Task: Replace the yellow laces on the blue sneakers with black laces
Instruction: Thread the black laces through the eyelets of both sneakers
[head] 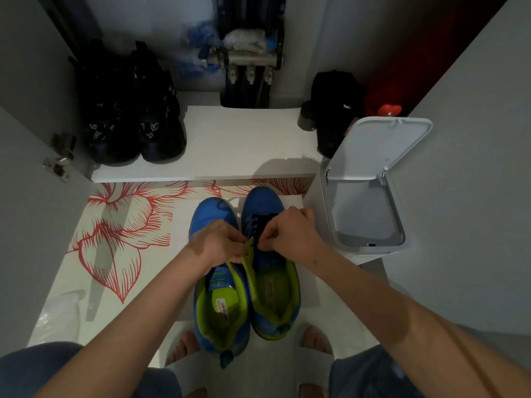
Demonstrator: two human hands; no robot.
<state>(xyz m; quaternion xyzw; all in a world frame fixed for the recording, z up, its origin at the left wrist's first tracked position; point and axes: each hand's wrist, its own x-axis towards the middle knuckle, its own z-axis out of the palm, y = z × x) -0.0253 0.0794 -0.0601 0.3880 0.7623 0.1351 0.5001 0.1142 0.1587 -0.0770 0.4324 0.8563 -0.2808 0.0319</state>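
Two blue sneakers with lime-green lining stand side by side on the floor, toes pointing away from me. The right sneaker [264, 202] carries a black lace [260, 222] threaded through its upper eyelets. The left sneaker [212, 214] shows no lace on its visible toe part. My left hand [219, 244] pinches the green tongue edge [249, 254] of the right sneaker. My right hand [290, 232] pinches the black lace near the middle eyelets. Both hands meet over the right sneaker's throat and hide the lower eyelets.
A white bin [370, 196] with its lid up stands just right of the sneakers. A white shelf [244, 139] behind holds a pair of black shoes [132, 122] and a black bag [336, 104]. The floor mat [115, 225] has a red flower pattern. My feet in slippers [313, 354] are below.
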